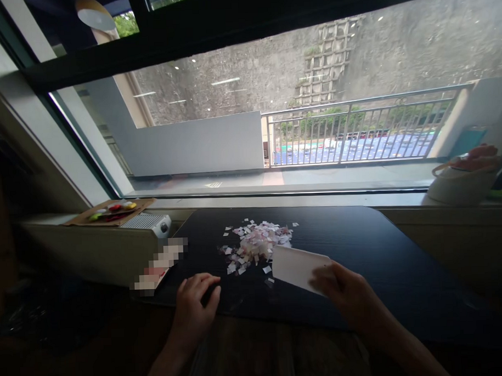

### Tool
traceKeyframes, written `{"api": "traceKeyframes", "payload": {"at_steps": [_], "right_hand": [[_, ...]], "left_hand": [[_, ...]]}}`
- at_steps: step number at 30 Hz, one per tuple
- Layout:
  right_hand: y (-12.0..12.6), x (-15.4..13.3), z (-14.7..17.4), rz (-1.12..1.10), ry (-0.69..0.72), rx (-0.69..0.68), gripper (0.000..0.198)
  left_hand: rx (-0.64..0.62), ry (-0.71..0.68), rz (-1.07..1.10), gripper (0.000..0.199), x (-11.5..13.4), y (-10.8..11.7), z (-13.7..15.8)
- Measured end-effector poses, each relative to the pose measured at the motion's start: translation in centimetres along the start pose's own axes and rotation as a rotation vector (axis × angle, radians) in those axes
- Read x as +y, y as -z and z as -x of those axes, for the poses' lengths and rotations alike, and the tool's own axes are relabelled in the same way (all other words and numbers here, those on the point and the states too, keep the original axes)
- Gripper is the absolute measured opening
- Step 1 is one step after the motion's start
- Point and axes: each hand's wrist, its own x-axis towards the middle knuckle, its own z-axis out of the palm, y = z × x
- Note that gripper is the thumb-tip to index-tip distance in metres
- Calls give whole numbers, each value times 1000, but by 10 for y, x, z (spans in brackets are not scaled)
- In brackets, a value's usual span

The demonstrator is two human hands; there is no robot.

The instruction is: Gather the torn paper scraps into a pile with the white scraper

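A loose pile of small cut paper scraps, mostly white and pinkish, lies on the dark table. My right hand is closed on the right end of a flat white card. The card's left end is at the lower right of the pile; whether it touches the scraps I cannot tell. My left hand rests at the table's near edge, left of the card and below the pile. Its fingers are slightly curled, thumb apart from them, with nothing held.
A blurred-out flat item lies at the table's left edge. Beyond it are a white appliance with a knob and a cardboard sheet bearing colourful pieces. A white container stands on the sill at right. The window borders the far side.
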Motion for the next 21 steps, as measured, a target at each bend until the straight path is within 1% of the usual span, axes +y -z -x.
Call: {"api": "traceKeyframes", "payload": {"at_steps": [3, 5, 8, 12, 18, 21], "right_hand": [[-1, 4, -4, 44, 3, -10, 25], [0, 7, -7, 70, -9, 4, 26], [2, 10, -10, 48, -10, -6, 26], [6, 9, -13, 46, 15, -24, 24], [12, 9, -11, -36, -27, -50, 23], [20, 11, -8, -41, -57, -61, 22]], "left_hand": [[134, -15, -27, 21, -4, -8, -13], [176, -23, -73, 21, -5, -14, -16], [163, -33, -158, 20, -4, -20, -14], [123, -28, -232, 20, -2, -19, -11], [94, -8, -264, 20, 1, -16, -12], [85, 4, -265, 20, 3, -15, -12]]}}
